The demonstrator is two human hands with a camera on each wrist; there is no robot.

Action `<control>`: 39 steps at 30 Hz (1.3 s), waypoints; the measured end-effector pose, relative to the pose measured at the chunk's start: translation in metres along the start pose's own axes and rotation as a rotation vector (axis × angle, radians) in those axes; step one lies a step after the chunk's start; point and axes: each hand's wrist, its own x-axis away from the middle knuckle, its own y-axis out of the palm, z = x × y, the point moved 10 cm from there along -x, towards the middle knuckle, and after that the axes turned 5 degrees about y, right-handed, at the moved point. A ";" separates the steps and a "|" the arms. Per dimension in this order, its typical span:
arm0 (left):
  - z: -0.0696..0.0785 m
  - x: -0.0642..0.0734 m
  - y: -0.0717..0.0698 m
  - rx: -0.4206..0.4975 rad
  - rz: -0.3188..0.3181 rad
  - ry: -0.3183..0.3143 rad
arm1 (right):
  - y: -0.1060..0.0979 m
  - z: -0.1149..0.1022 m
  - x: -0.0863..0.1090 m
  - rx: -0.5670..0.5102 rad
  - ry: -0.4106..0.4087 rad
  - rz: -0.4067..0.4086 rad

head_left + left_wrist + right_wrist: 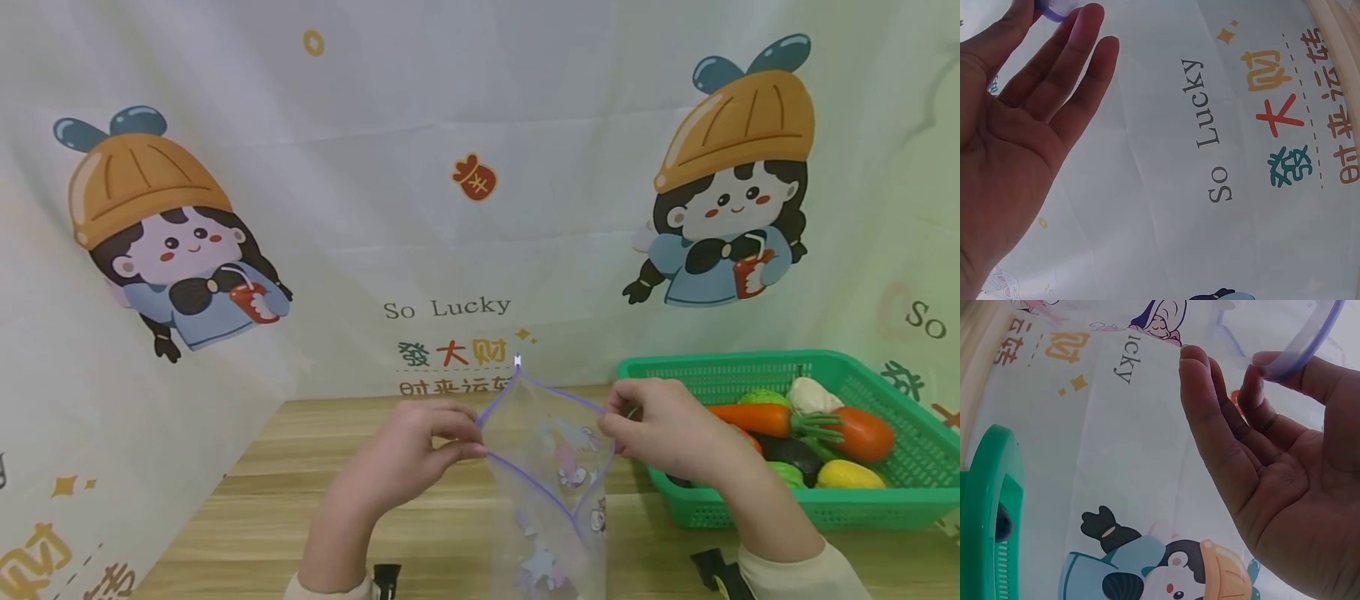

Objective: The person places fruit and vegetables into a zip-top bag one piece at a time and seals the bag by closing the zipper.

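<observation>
A translucent zip bag with cartoon prints and a purple rim hangs between both hands in the head view, its mouth spread into a diamond. My left hand pinches the rim's left corner between thumb and fingers. At the opposite corner, my right hand pinches the rim too. A small white zip slider sits at the far point of the mouth. In the left wrist view, a bit of the purple rim shows by the fingertips. The right wrist view has the curved rim between thumb and finger.
A green basket stands on the wooden table at the right, close by my right forearm. It holds a carrot, a tomato, a yellow lemon-like piece and several other vegetables. A printed cloth hangs behind.
</observation>
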 end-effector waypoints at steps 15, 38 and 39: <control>0.001 0.003 0.017 0.048 -0.081 -0.041 | 0.002 0.001 0.000 -0.014 0.000 -0.016; 0.007 -0.002 0.004 -0.077 0.047 0.053 | -0.045 0.025 -0.041 0.394 0.010 -0.234; 0.006 -0.002 0.002 -0.075 0.057 0.053 | -0.052 0.035 -0.046 0.435 0.035 -0.259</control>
